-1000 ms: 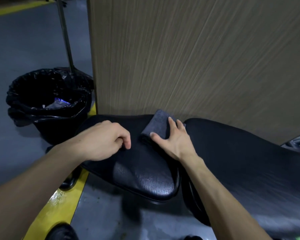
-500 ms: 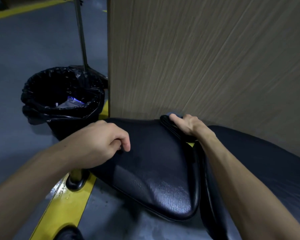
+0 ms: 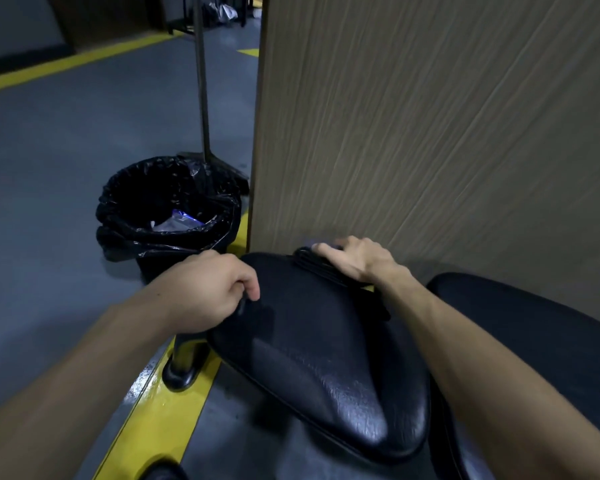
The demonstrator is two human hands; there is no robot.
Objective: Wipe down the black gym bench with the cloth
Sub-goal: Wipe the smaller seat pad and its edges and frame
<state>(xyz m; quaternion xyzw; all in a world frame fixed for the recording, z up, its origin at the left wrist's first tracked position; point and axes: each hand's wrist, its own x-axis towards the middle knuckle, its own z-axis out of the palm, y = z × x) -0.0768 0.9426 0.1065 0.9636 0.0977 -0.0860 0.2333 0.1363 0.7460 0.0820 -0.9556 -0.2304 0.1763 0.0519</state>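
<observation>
The black gym bench has a padded seat (image 3: 326,358) in the middle of the view and a larger back pad (image 3: 534,341) to its right. My right hand (image 3: 355,259) presses the dark grey cloth (image 3: 317,265) over the seat's far edge, close to the wooden panel; my fingers cover most of the cloth. My left hand (image 3: 208,292) is curled around the seat's left edge and grips it.
A tall wood-grain panel (image 3: 430,133) stands right behind the bench. A bin lined with a black bag (image 3: 168,209) sits on the floor at the left, with a thin pole (image 3: 201,77) behind it. A yellow floor stripe (image 3: 160,420) runs under the bench's post (image 3: 182,362).
My right hand slid the cloth from the top of the seat to its far edge by the panel. My left hand kept its grip. The view shifted so the bench sits further right.
</observation>
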